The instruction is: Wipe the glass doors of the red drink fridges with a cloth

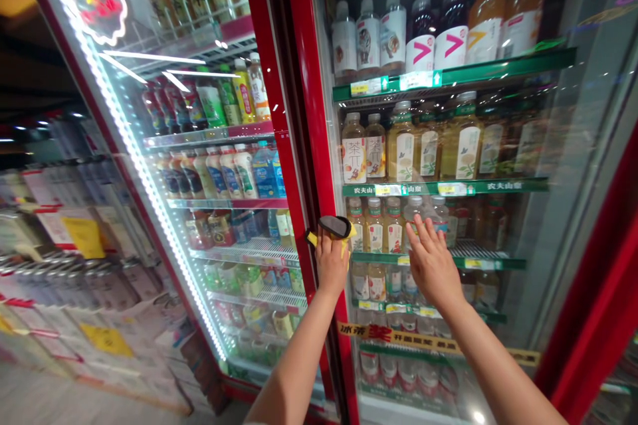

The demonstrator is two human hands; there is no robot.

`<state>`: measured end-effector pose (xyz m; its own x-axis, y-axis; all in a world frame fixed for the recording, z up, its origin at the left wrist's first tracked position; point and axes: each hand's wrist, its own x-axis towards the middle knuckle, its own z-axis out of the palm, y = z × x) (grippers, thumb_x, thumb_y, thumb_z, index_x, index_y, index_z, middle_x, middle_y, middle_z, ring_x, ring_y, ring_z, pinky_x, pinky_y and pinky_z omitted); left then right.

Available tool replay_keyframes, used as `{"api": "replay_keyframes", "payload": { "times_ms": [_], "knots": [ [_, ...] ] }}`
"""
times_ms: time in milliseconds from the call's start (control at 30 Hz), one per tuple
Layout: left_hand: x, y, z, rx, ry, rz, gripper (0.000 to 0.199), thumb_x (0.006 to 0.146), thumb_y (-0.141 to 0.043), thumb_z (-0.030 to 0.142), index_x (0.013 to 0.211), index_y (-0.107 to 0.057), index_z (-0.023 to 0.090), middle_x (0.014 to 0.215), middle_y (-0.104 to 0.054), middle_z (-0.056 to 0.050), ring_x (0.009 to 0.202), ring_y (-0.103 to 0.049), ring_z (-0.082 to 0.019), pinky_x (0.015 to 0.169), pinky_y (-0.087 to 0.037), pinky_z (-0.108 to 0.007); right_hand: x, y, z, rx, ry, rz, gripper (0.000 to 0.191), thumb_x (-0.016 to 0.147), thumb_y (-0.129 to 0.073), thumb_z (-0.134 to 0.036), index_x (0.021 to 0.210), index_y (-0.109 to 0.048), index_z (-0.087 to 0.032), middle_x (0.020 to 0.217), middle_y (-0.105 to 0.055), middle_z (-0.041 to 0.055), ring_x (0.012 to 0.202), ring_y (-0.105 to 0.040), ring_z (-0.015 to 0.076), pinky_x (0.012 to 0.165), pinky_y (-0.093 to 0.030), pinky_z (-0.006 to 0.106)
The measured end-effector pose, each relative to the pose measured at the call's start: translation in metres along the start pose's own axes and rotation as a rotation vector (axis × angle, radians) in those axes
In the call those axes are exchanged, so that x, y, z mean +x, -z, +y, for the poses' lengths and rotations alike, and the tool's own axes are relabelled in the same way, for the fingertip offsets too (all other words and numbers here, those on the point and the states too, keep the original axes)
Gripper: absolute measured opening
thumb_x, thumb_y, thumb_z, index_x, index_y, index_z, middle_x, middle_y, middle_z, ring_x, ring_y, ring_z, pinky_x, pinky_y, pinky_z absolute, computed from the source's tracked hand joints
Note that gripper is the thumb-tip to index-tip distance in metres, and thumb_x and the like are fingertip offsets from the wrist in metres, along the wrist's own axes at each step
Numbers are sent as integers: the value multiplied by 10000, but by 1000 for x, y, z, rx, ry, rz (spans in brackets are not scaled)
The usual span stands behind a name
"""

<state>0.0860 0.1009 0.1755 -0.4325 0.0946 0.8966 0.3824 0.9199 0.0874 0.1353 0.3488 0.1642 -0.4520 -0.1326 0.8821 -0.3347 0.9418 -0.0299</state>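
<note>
My left hand is at the red door frame between the two drinks fridges. Its fingers press round a black oval piece with a grey face and yellow edges; what exactly it is I cannot make out. On the glass door of the right fridge, or just in front of it, my right hand spreads its fingers flat and holds nothing. Behind the glass near that hand stand small bottled drinks on a green-edged shelf.
Larger tea bottles fill a shelf higher up. The left fridge holds rows of drinks behind its lit edge. A yellow printed strip crosses the right door low down. Packed goods line racks at the left.
</note>
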Motion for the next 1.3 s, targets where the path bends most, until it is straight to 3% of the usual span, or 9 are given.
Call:
{"api": "replay_keyframes", "payload": {
  "times_ms": [67, 267, 500, 633, 733, 833, 967, 1167, 1300],
  "knots": [
    [-2, -1, -1, -5, -13, -7, 450, 950, -552, 155, 1399, -561, 177, 1578, -452, -201, 1524, -346, -366, 1193, -403, -578, 0, -1, 0, -3, 1, 0, 907, 950, -459, -28, 1646, 59, -295, 1700, -201, 123, 1567, -201, 348, 1172, -382, 643],
    [55, 13, 7, -32, -28, 84, 491, 977, -512, 174, 1467, -491, 190, 1602, -423, -182, 1556, -279, -345, 1230, -356, -561, -1, -4, -3, -14, -5, 19, 915, 950, -458, -18, 1645, 66, -300, 1696, -216, 124, 1566, -190, 346, 1176, -373, 654],
    [23, 10, -5, -23, -91, 19, 505, 920, -564, 118, 1420, -532, 182, 1583, -451, -195, 1533, -324, -366, 1191, -406, -589, -1, -6, -6, 14, -29, 45, 908, 956, -443, -15, 1642, 60, -332, 1693, -219, 113, 1557, -195, 347, 1173, -371, 674],
    [66, 21, 7, -13, -66, 67, 466, 961, -519, 156, 1426, -517, 182, 1599, -433, -190, 1553, -287, -338, 1223, -368, -563, -1, -9, -6, 23, -39, 44, 904, 952, -419, 3, 1639, 59, -338, 1693, -215, 106, 1557, -190, 344, 1173, -368, 680],
    [97, 27, 25, 32, -13, 105, 350, 985, -495, 191, 1323, -583, 160, 1596, -432, -207, 1550, -293, -348, 1212, -374, -562, -1, -11, -6, 24, -41, 50, 910, 951, -430, -1, 1638, 58, -343, 1694, -207, 101, 1556, -193, 346, 1175, -363, 684],
    [89, 26, 34, 97, -43, 72, 259, 991, -519, 224, 1212, -642, 167, 1548, -502, -199, 1513, -373, -352, 1166, -436, -539, -2, -12, -7, 31, -44, 53, 907, 952, -437, -10, 1638, 54, -345, 1696, -200, 92, 1558, -192, 346, 1174, -365, 684],
    [64, 25, 30, 163, -161, -25, 297, 983, -563, 246, 1268, -638, 212, 1503, -565, -168, 1440, -493, -322, 1085, -520, -483, -2, -11, -3, 49, -38, 46, 902, 944, -420, -2, 1638, 34, -358, 1697, -203, 76, 1559, -202, 339, 1176, -370, 675],
    [100, 25, 55, 180, -47, 79, 315, 1004, -510, 233, 1279, -628, 136, 1535, -509, -234, 1499, -400, -350, 1135, -465, -527, -1, -9, 0, 70, -25, 32, 897, 940, -398, 15, 1643, 17, -355, 1693, -231, 94, 1559, -193, 337, 1169, -382, 678],
    [79, 12, 66, 165, -222, 34, 246, 996, -539, 250, 1193, -669, 179, 1458, -601, -192, 1442, -490, -322, 1101, -502, -492, -2, -3, 4, 87, 3, 13, 872, 956, -396, 0, 1647, -1, -358, 1690, -257, 100, 1560, -205, 324, 1177, -388, 658]
  ]
}}
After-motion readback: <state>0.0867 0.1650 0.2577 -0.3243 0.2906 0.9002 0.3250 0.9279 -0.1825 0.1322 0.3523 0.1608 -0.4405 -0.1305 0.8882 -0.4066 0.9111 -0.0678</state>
